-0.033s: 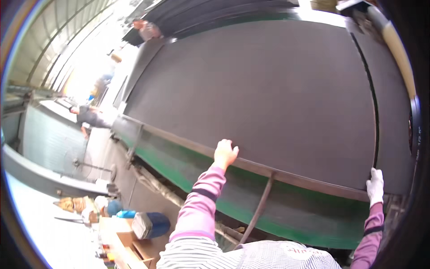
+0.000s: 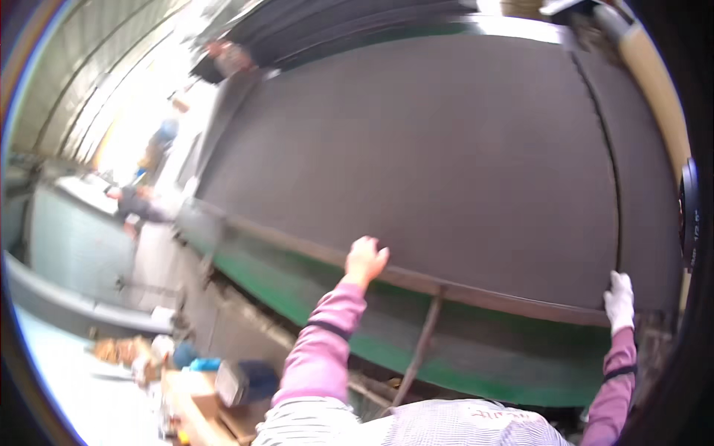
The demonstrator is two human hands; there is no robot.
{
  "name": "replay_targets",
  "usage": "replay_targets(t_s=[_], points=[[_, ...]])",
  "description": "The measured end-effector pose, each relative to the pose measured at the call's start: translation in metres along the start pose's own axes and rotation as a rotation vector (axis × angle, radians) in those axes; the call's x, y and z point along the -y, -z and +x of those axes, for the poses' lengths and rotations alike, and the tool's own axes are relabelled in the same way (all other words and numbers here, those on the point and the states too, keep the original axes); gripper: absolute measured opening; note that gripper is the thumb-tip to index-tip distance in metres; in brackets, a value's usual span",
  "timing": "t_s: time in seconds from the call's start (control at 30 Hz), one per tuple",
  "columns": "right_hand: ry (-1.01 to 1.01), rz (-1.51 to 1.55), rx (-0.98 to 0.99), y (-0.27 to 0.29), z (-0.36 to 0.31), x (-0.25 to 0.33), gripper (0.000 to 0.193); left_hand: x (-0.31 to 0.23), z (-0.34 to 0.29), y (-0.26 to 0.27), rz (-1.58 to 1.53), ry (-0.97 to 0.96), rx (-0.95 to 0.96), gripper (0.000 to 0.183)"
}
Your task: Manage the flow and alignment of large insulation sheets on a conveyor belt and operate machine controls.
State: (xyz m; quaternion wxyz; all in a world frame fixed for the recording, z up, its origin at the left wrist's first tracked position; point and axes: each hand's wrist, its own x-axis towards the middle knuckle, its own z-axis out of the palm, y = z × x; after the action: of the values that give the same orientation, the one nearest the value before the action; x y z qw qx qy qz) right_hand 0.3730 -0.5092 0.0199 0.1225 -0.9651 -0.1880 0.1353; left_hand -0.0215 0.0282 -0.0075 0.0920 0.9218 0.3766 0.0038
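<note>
A broad dark grey sheet (image 2: 431, 163) lies flat in front of me, reaching to the far side. My left hand (image 2: 366, 260), bare, is closed over its near edge, left of the middle. At the sheet's near right corner is my right hand (image 2: 619, 299) in a white glove, its fingers bent and pressed together on the edge. Beside that hand a narrow dark seam (image 2: 611, 163) runs away from me, and a second dark grey sheet (image 2: 652, 215) lies to its right. What the undersides of both hands touch is hidden.
Below the near edge are a metal rail and green belt (image 2: 476, 368) with a slanting bar (image 2: 422, 346). A pale roll (image 2: 654, 82) stands far right. A blue container (image 2: 253, 383) and cardboard box (image 2: 195, 398) are lower left. Blurred people (image 2: 137, 204) are at left.
The dark seam beside my right hand looks narrower. The whole view has shifted slightly and is more blurred at the left. Both hands stay on the sheet's edge.
</note>
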Motion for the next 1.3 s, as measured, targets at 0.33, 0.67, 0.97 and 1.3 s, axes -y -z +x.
replay_targets(t_s=[0.33, 0.67, 0.97, 1.3], points=[[0.077, -0.132, -0.548, 0.023, -0.095, 0.021, 0.03, -0.088, -0.005, 0.03, -0.003, -0.276, 0.516, 0.054], [-0.198, 0.406, -0.065, -0.036, -0.254, -0.007, 0.032, -0.258, -0.019, -0.017, 0.117, -0.509, 0.506, 0.065], [-0.131, 0.565, -0.044, -0.086, -0.299, 0.01, 0.026, -0.341, -0.037, -0.066, -0.384, -0.596, 0.43, 0.076], [-0.392, 0.401, 0.306, -0.095, -0.369, -0.018, 0.036, -0.016, -0.012, -0.041, -0.146, -0.284, -0.085, 0.03]])
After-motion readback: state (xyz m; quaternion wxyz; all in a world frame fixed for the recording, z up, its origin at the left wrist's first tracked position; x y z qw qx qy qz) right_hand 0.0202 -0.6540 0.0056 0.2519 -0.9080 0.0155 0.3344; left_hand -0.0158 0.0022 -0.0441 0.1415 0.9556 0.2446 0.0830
